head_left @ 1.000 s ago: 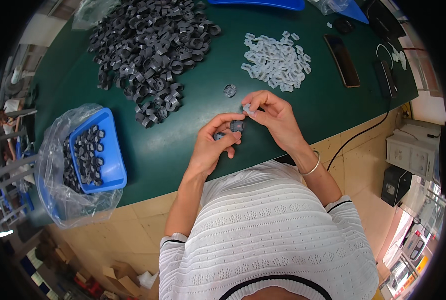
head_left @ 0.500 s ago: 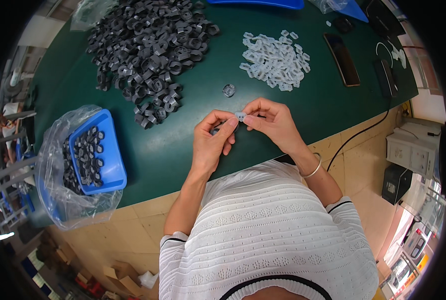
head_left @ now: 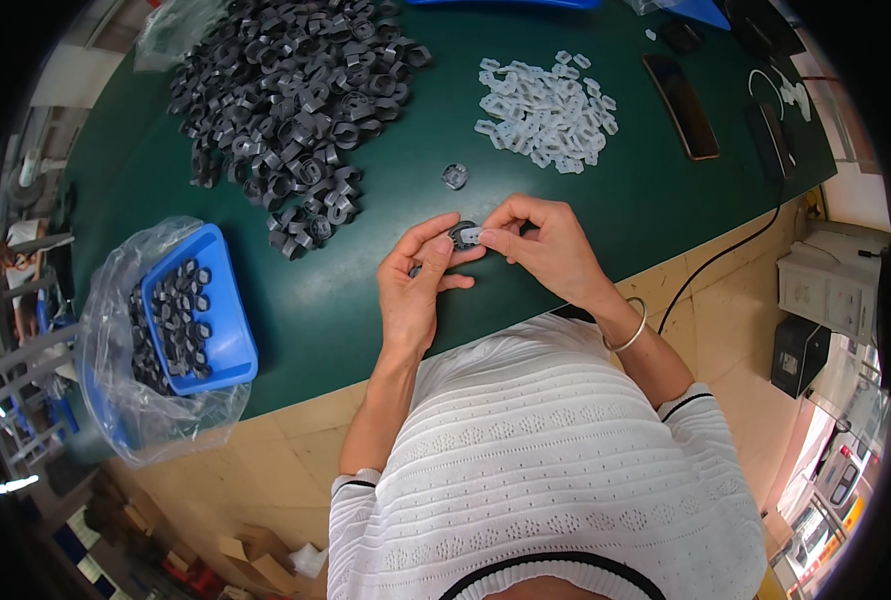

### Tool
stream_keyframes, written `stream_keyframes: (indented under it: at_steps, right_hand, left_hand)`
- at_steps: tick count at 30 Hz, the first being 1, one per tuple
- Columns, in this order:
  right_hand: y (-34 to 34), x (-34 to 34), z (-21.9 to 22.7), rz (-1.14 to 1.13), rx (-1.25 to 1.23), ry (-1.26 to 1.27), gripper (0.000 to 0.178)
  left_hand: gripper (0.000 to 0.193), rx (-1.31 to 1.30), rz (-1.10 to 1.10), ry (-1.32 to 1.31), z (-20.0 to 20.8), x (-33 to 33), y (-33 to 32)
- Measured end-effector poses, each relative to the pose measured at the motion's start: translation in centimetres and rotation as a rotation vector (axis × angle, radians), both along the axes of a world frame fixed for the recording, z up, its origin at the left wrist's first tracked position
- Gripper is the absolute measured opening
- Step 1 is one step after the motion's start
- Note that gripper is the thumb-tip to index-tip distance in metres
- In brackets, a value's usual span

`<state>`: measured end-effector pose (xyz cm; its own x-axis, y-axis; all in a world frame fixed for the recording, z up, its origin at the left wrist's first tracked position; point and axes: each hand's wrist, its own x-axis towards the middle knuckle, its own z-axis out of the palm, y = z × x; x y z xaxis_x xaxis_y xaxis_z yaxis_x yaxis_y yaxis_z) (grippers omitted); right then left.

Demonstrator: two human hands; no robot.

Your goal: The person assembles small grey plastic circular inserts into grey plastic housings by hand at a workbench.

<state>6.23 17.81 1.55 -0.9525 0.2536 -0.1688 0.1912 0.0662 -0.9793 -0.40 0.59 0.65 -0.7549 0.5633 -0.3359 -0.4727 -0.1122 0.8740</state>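
Between the thumb and fingers of my left hand (head_left: 415, 275) is a dark grey plastic ring-shaped part (head_left: 459, 241). Another dark bit shows deeper in that palm, mostly hidden by the fingers. My right hand (head_left: 543, 244) pinches a small translucent white plastic piece (head_left: 472, 236) and holds it at the opening of the dark part; whether it is seated there I cannot tell. Just beyond my hands, a single dark grey part (head_left: 455, 176) lies on the green table (head_left: 386, 200).
A large heap of dark grey parts (head_left: 296, 110) lies far left, a pile of white pieces (head_left: 548, 112) far right. At left, a blue tray (head_left: 228, 335) of dark parts rests in a clear plastic bag (head_left: 116, 400). A phone (head_left: 681, 105) and black cable (head_left: 731, 250) are at right.
My left hand has turned, bringing the dark ring-shaped part up into view. The white piece, held by both hands before, is now in my right fingers against that part.
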Motion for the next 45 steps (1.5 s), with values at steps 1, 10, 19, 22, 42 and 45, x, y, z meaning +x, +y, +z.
stream_keyframes:
  at_steps: [1, 10, 19, 22, 42, 45]
  right_hand:
    - [0.0, 0.0, 0.1, 0.002, 0.044, -0.014, 0.010]
    - [-0.3, -0.3, 0.2, -0.001, 0.147, -0.038, 0.010]
    - [-0.8, -0.8, 0.6, 0.022, 0.114, -0.042, 0.011]
    - [-0.9, -1.0, 0.4, 0.033, 0.138, -0.018, 0.008]
    - [-2.6, -1.0, -2.4, -0.041, -0.176, 0.131, 0.011]
    - [-1.6, -1.5, -1.4, 0.065, -0.024, 0.141, 0.011]
  left_hand:
    - [0.032, 0.003, 0.019, -0.006, 0.1, 0.0, 0.0]
    - [0.032, -0.027, 0.042, 0.069, 0.0, 0.3, 0.2]
    - [0.029, -0.042, 0.043, 0.154, -0.2, 0.7, 0.1]
    - [0.032, -0.030, 0.063, 0.152, -0.2, 0.8, 0.1]
    - [0.022, -0.061, 0.115, 0.267, -1.0, 1.5, -0.1]
    - [0.022, -0.058, 0.130, 0.231, -0.3, 1.2, -0.1]
